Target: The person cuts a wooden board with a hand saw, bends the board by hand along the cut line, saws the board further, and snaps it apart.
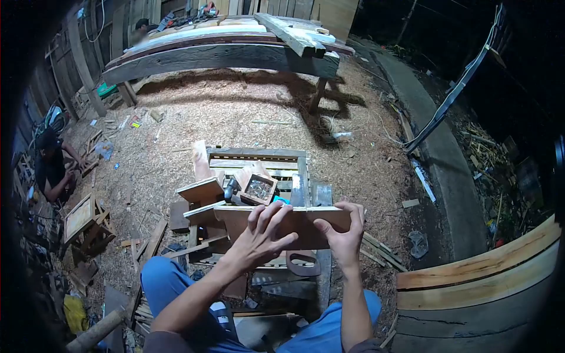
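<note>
A thin brown wooden board (306, 228) with a pale upper edge stands on edge in front of me. My left hand (263, 236) has its fingers bent over the board's top edge, with the thumb against its near face. At the board's right end, my right hand (346, 228) grips with the fingers behind and the thumb in front. Beyond the board, a small wooden box (273, 199) holds small metal pieces, seemingly nails. Left of that box lies a dark, rounded tool head (230, 187), and a bright blue item (283, 200) is partly hidden.
A low slatted wooden bench (259, 152) sits before me, with a handsaw (303, 265) on its near side. A long plank-topped workbench (212, 62) stands farther off. Another person (56, 165) crouches at left. Thick planks (482, 270) lie at lower right.
</note>
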`<state>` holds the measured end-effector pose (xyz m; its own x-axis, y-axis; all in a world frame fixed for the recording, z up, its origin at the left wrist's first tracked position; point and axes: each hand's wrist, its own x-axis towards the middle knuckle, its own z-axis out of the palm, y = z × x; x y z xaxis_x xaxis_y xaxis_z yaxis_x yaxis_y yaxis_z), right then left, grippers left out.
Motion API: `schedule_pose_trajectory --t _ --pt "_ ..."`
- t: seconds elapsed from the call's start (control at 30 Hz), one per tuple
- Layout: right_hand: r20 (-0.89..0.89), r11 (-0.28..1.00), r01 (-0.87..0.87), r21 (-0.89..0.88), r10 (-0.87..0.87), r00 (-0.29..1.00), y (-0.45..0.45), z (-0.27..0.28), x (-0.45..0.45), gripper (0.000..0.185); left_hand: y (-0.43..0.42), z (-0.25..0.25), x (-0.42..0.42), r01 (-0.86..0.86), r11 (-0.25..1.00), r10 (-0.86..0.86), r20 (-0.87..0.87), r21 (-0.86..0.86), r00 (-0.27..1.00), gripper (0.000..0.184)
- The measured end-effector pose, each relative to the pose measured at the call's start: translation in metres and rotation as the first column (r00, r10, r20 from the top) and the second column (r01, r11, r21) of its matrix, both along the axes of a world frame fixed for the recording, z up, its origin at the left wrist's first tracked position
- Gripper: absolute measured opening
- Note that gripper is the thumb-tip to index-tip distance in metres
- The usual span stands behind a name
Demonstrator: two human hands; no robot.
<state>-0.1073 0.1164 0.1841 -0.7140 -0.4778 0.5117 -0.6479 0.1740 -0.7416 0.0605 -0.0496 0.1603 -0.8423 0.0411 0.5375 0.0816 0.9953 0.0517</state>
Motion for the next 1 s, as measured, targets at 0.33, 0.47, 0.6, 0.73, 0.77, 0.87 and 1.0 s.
schedule_pose_trajectory --t 0.33,0.47,0.6,0.73,0.77,0.87,1.0 --pt "-0.171 0.977 -0.066 -0.205 0.031 0.985 0.015 -0.013 0.011 0.041 -0.004 0.035 0.008 -0.17 0.925 0.188 -0.022 0.341 0.982 0.06" --pt "-0.272 0.985 -0.049 -0.168 0.001 0.962 0.042 -0.003 0.013 0.04 0.0 0.03 -0.002 -0.051 0.949 0.108 -0.171 0.311 0.979 0.024" --pt "-0.513 0.991 0.107 0.074 -0.054 0.856 0.054 0.014 0.017 0.041 0.001 0.014 -0.006 -0.028 0.975 0.099 -0.316 0.223 0.944 0.021" --pt "-0.68 0.953 0.253 0.168 -0.074 0.73 0.039 0.019 0.031 0.029 0.007 0.023 0.004 0.015 0.968 0.078 -0.355 0.251 0.932 0.014" --pt "-0.68 0.957 0.234 0.17 -0.058 0.731 0.034 0.016 0.035 0.029 0.007 0.02 0.005 0.021 0.972 0.069 -0.369 0.234 0.927 0.013" --pt "-0.65 0.969 0.209 0.129 -0.076 0.756 0.017 0.006 0.045 0.031 0.006 0.023 0.012 -0.016 0.98 0.093 -0.383 0.2 0.919 0.013" --pt "-0.63 0.967 0.214 0.141 -0.079 0.773 0.005 0.004 0.049 0.034 -0.002 0.019 0.017 -0.029 0.976 0.111 -0.382 0.215 0.918 0.014"
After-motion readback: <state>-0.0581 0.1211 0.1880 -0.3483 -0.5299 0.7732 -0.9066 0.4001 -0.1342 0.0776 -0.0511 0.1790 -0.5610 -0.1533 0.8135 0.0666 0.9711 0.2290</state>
